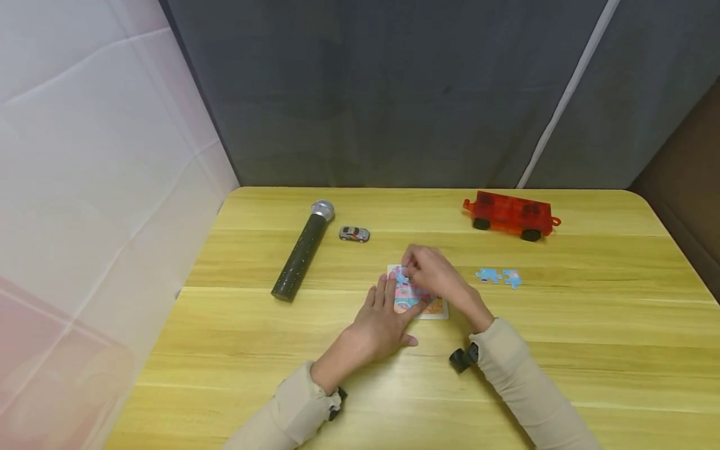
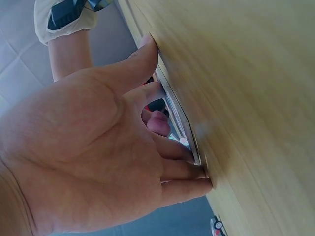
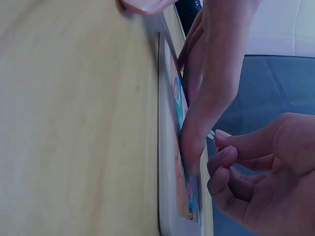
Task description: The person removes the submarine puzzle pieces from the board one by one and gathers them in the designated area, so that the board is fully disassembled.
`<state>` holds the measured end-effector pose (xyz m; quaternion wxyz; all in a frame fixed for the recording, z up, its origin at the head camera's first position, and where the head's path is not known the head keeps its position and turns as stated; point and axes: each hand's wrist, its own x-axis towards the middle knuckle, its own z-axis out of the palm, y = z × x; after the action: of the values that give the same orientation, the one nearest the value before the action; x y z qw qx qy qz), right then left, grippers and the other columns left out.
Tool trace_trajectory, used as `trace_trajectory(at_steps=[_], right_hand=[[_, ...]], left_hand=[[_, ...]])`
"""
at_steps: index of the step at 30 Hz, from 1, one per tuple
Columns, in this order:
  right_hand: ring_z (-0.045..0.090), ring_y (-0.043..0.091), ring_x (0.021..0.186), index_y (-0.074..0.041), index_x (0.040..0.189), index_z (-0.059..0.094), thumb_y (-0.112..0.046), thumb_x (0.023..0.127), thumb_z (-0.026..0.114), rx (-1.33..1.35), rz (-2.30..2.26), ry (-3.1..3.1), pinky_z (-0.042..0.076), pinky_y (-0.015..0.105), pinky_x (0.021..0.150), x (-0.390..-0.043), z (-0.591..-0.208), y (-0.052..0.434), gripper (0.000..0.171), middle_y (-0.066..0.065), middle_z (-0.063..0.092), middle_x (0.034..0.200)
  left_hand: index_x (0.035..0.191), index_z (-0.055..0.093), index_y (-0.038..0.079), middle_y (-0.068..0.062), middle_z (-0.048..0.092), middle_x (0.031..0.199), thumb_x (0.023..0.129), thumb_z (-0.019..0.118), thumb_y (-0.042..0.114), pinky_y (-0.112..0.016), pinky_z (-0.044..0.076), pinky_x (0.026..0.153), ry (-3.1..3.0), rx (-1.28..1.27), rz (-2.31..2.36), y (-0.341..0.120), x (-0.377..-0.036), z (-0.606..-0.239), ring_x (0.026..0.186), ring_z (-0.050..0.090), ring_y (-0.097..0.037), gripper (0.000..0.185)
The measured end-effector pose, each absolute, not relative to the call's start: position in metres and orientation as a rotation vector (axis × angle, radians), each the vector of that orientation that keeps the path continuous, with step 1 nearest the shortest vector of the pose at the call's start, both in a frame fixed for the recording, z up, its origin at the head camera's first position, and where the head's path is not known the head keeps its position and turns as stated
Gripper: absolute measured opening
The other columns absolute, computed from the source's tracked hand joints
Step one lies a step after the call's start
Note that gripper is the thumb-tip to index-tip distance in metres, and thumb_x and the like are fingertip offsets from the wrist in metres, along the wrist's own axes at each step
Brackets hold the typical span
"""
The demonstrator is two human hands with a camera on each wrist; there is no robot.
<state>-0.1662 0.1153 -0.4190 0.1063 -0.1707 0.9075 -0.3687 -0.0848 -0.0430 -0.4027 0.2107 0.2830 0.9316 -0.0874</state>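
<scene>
A small jigsaw puzzle [image 1: 400, 307] with a white border and a pink, blue and orange picture lies on the table. My left hand [image 1: 380, 328] rests on it from the near left, its fingers straight across the left side and lower part. Over the upper left of the picture, my right hand [image 1: 433, 270] pinches a puzzle piece [image 3: 211, 134] between thumb and fingertips. Only a thin edge of that piece shows in the right wrist view. To the right lie two loose blue puzzle pieces [image 1: 489, 275], side by side. The hands cover much of the picture.
A dark speckled microphone [image 1: 302, 255] with a silver head lies at the left. Near it stands a small toy car [image 1: 354, 234]. A red toy wagon [image 1: 509, 215] with black wheels is at the back right of the wooden table [image 1: 562, 387].
</scene>
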Motion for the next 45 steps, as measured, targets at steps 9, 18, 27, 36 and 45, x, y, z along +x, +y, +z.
trace_trajectory(at_steps=[9, 18, 27, 36, 45], right_hand=[[0.065, 0.023, 0.083, 0.0, 0.103, 0.071, 0.004, 0.104, 0.063, -0.427, -1.185, 2.634, 0.054, 0.03, 0.072, -0.174, -0.413, 0.144, 0.008, 0.013, 0.074, 0.096], [0.06, 0.022, 0.081, 0.0, 0.099, 0.07, -0.003, 0.104, 0.07, -0.387, -1.158, 2.641, 0.049, 0.03, 0.071, -0.179, -0.404, 0.18, 0.005, 0.013, 0.072, 0.094], [0.058, 0.021, 0.077, 0.003, 0.097, 0.07, -0.002, 0.101, 0.073, -0.382, -1.099, 2.67, 0.049, 0.032, 0.069, -0.181, -0.402, 0.198, 0.007, 0.013, 0.071, 0.089], [0.061, 0.026, 0.083, 0.001, 0.09, 0.069, 0.002, 0.098, 0.071, -0.39, -0.892, 2.732, 0.052, 0.039, 0.08, -0.184, -0.405, 0.214, 0.008, 0.014, 0.071, 0.09], [0.062, 0.031, 0.088, 0.0, 0.093, 0.066, -0.003, 0.102, 0.072, -0.311, -0.793, 2.76, 0.055, 0.048, 0.083, -0.184, -0.403, 0.219, 0.011, 0.016, 0.07, 0.094]], left_hand=[[0.175, 0.023, 0.044, -0.036, 0.011, 0.178, 0.11, 0.05, 0.062, -0.052, 0.026, 0.136, 2.601, 0.783, -0.21, -0.043, -0.085, -0.403, 0.169, 0.013, -0.048, 0.073], [0.175, 0.024, 0.043, -0.036, 0.011, 0.178, 0.11, 0.051, 0.06, -0.052, 0.025, 0.137, 2.608, 0.766, -0.162, -0.043, -0.085, -0.403, 0.169, 0.012, -0.048, 0.072], [0.175, 0.026, 0.042, -0.037, 0.013, 0.177, 0.11, 0.053, 0.059, -0.052, 0.026, 0.136, 2.623, 0.781, -0.147, -0.044, -0.085, -0.404, 0.169, 0.014, -0.049, 0.072], [0.175, 0.026, 0.042, -0.037, 0.012, 0.177, 0.11, 0.053, 0.059, -0.053, 0.026, 0.136, 2.627, 0.782, -0.13, -0.045, -0.084, -0.404, 0.169, 0.014, -0.049, 0.073], [0.175, 0.026, 0.042, -0.037, 0.013, 0.177, 0.11, 0.053, 0.058, -0.052, 0.027, 0.136, 2.632, 0.79, -0.136, -0.045, -0.084, -0.404, 0.168, 0.015, -0.049, 0.072]])
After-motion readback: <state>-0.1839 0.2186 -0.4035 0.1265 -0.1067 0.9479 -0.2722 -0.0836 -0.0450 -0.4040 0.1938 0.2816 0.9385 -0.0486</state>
